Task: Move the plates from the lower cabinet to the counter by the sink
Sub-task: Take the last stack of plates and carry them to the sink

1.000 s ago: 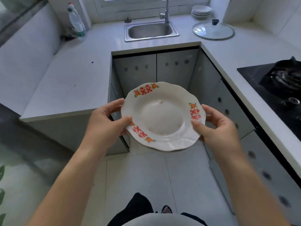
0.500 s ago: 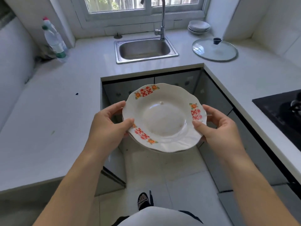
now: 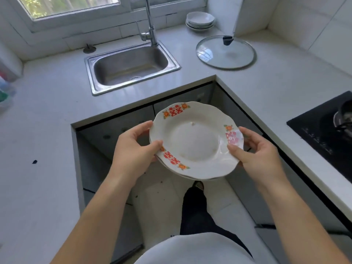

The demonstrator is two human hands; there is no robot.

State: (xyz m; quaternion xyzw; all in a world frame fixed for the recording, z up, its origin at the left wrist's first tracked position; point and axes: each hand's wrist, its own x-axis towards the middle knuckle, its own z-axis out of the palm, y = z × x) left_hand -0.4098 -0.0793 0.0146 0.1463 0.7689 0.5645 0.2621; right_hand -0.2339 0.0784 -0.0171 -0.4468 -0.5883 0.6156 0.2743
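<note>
left grip (image 3: 133, 149), right grip (image 3: 255, 155) pinch plates (image 3: 192, 141), thumbs atop

The one readable sign is showing on the upper plate (image 3: 194, 143): the red double-happiness character 囍, printed three times round the scalloped rim, with small orange flowers beside it. One print is sitting at the rim's far edge and one at its near left edge. The third is lying at the right edge, where glare is washing it pale pink.

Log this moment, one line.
held: white scalloped ceramic plates | left hand: grips rim | right hand: grips rim | place: short of steel sink
</note>
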